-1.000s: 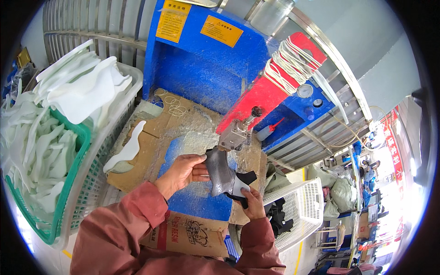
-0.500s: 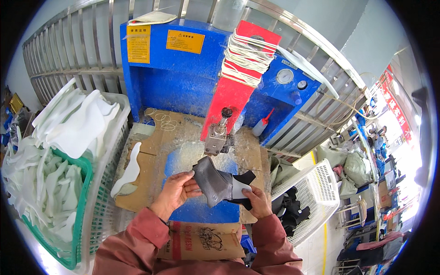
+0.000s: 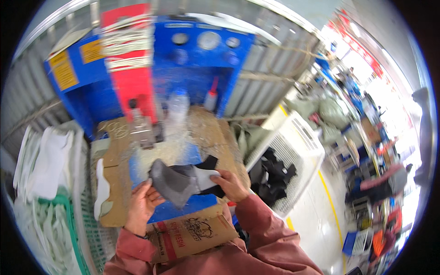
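A dark grey and black shoe upper with a light grey panel is held up in front of me. My right hand pinches its right end, thumb on the light grey panel. At the upper's left edge is my left hand, thumb and fingers apart; whether it touches the edge is hard to see. Beneath the upper lies a blue mat on the cardboard-covered work surface. Just beyond stands the metal head of a machine, under its red arm wound with white cord.
At left, a white crate and green basket hold white curved pieces. One white piece lies on the cardboard. A white basket of black pieces stands right. A bottle stands behind; a printed paper sack lies near me.
The view has swung right, so the machine sits further left in it. My right hand still holds the shoe upper. My left thumb and fingers look looser at the upper's edge.
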Available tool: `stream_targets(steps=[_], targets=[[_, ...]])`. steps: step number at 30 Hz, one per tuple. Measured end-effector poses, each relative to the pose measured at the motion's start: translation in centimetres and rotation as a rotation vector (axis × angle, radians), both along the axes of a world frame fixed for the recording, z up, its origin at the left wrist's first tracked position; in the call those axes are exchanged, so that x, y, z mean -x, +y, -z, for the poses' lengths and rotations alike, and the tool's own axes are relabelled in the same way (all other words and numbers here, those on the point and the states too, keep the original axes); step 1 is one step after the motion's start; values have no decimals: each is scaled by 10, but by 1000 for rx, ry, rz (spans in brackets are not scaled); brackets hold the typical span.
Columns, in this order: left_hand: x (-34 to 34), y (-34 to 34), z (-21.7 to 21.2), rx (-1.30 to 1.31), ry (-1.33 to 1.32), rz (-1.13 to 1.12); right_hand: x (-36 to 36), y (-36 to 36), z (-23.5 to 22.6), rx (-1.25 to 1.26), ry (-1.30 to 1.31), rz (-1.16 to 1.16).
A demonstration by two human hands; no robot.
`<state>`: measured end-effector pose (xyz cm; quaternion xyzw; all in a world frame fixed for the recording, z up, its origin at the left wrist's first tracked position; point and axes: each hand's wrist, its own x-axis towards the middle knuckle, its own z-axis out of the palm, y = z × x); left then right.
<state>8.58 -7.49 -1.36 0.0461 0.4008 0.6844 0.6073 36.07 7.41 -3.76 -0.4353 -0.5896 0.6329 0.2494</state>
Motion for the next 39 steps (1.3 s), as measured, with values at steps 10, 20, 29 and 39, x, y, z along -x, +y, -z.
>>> stream_targets(steps=[10,20,29,39], targets=[[-74,-21,-13,229,228,472,-107,-23,-15,-36,219,205],[-128,2,-31,153,345,718,-403,-169,4,-17,155,1155],[-151,15,-20,177,381,788,-514,-388,176,665,-388,1535],[-161,18,-21,217,380,732,-447,-121,162,-202,-377,1128]])
